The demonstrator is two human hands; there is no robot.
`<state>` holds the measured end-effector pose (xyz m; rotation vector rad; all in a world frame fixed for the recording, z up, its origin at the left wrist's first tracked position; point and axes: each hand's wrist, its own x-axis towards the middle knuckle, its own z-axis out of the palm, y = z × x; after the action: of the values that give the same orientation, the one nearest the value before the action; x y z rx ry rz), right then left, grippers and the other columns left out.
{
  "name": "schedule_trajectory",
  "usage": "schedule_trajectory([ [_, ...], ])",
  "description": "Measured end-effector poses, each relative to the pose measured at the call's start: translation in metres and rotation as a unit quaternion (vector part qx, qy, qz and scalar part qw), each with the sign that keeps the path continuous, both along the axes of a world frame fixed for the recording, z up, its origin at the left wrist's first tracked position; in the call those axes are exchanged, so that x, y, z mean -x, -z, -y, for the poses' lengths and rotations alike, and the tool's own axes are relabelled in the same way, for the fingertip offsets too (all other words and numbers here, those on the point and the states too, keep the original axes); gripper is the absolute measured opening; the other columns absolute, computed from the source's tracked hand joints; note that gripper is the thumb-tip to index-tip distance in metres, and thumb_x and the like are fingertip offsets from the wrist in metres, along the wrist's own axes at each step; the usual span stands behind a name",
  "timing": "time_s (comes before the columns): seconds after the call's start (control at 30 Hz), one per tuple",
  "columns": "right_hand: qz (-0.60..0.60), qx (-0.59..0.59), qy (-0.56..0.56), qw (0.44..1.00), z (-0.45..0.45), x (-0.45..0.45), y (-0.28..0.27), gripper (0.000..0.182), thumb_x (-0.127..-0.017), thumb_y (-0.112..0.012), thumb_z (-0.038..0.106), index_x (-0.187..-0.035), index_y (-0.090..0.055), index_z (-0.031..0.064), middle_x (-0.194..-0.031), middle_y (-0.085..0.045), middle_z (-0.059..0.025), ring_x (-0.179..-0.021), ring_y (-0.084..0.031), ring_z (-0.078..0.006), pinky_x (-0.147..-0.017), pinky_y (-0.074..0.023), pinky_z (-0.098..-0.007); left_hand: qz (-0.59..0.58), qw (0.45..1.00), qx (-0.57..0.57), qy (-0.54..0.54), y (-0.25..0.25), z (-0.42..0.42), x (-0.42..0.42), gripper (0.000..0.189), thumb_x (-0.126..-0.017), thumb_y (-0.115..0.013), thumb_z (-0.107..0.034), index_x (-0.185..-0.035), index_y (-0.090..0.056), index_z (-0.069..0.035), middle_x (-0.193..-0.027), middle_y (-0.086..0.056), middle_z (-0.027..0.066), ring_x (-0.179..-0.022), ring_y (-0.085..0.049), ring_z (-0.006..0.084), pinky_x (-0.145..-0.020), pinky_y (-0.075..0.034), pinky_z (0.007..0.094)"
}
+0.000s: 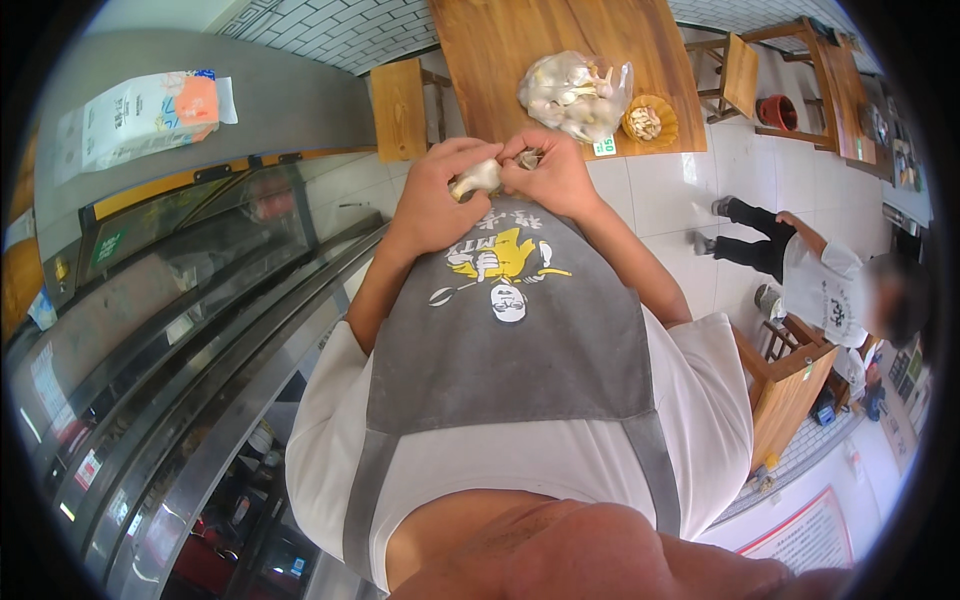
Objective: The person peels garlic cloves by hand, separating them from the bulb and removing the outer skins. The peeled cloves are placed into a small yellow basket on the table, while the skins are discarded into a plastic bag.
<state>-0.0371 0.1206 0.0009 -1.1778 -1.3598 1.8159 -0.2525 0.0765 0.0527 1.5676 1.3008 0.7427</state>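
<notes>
My left hand (448,196) is closed around a garlic bulb (480,178) with a pale, papery stem end, held above my grey apron (510,367). Close beside it, touching or nearly so, my right hand (551,171) pinches a small piece of garlic or its skin (529,158). Part of each held piece is hidden by fingers. Beyond my hands, a clear plastic bag (574,94) full of garlic bulbs rests on the wooden table (517,30). To its right sits a yellow scalloped bowl (667,124) with several loose garlic cloves (643,122) inside.
A small printed card (604,145) lies at the table's near edge. Wooden stools (397,105) (739,75) flank the table. On my left stands a glass-fronted cabinet (202,225) with a printed bag (150,116) on the grey counter. A person (810,262) is on the tiled floor to the right.
</notes>
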Motion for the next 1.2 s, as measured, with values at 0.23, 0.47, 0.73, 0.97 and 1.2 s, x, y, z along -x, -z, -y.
schedule_trajectory([
  [0.23, 0.053, -0.091, 0.035, 0.994, 0.013, -0.004, -0.012, 0.013, -0.089, -0.082, 0.011, -0.097, -0.079, 0.0011, -0.083, -0.077, -0.0038, -0.077, -0.071, -0.0087, -0.07, -0.0562, -0.0287, -0.014, 0.999, 0.019, -0.026, 0.001, 0.001, -0.007, 0.058, -0.081, -0.071, -0.003, -0.139, -0.072, -0.002, -0.136, -0.068, 0.0158, -0.122, -0.068, 0.0259, -0.102, -0.054, 0.0346],
  [0.47, 0.124, -0.204, 0.076, 0.968, 0.012, -0.004, -0.024, 0.015, -0.086, -0.082, 0.011, -0.095, -0.078, 0.0005, -0.093, -0.08, -0.0119, -0.08, -0.075, -0.0233, -0.073, -0.0579, -0.0356, -0.087, 0.995, -0.043, -0.038, 0.002, -0.004, -0.017, 0.057, -0.083, -0.075, -0.006, -0.14, -0.072, -0.004, -0.135, -0.069, 0.0162, -0.121, -0.069, 0.0285, -0.1, -0.056, 0.037],
  [0.73, 0.137, -0.232, 0.111, 0.957, 0.011, -0.008, -0.012, 0.007, -0.087, -0.079, 0.006, -0.091, -0.075, 0.0018, -0.09, -0.078, -0.0082, -0.08, -0.074, -0.0205, -0.072, -0.0574, -0.0349, -0.111, 0.99, -0.086, -0.024, 0.004, -0.008, -0.028, 0.055, -0.082, -0.075, -0.005, -0.138, -0.073, -0.005, -0.135, -0.07, 0.016, -0.122, -0.069, 0.0287, -0.101, -0.056, 0.0374],
  [0.97, -0.197, 0.154, 0.133, 0.959, -0.002, -0.035, 0.017, 0.013, -0.09, -0.064, -0.008, -0.094, -0.067, 0.0036, -0.097, -0.073, -0.0113, -0.073, -0.066, -0.0127, -0.056, -0.0435, -0.0253, 0.092, 0.995, -0.004, -0.027, 0.016, -0.011, -0.024, 0.055, -0.085, -0.069, 0.003, -0.14, -0.071, -0.003, -0.132, -0.07, 0.012, -0.125, -0.066, 0.0202, -0.106, -0.053, 0.0355],
  [1.2, -0.316, 0.171, 0.116, 0.926, -0.009, -0.049, 0.007, 0.02, -0.09, -0.054, -0.012, -0.093, -0.063, 0.0049, -0.09, -0.067, -0.0092, -0.065, -0.056, -0.0124, -0.051, -0.0316, -0.0246, 0.335, 0.923, 0.158, -0.105, 0.027, -0.014, -0.038, 0.055, -0.09, -0.067, 0.007, -0.145, -0.062, 0.003, -0.131, -0.072, 0.0116, -0.121, -0.067, 0.0192, -0.107, -0.052, 0.0334],
])
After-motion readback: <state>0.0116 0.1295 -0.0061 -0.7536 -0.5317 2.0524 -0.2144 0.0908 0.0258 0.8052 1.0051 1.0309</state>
